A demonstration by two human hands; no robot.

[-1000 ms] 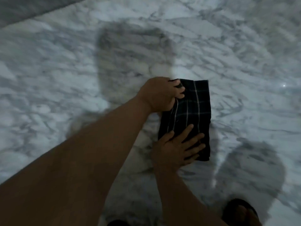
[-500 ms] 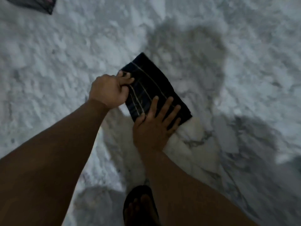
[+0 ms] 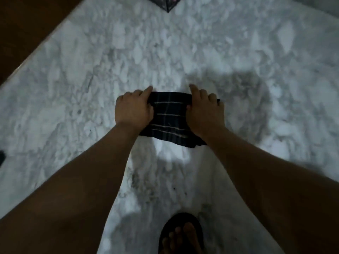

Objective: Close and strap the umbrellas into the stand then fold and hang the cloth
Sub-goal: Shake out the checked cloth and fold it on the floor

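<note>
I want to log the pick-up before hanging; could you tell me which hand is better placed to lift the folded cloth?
Neither clearly. The left hand and right hand grip opposite ends of the folded cloth on the marble floor, placed alike. A two-handed lift looks likeliest.

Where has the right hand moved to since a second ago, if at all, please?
Yes. Judged against the cloth, the right hand has left its flat spread on the near end and now grips the right edge.
</note>
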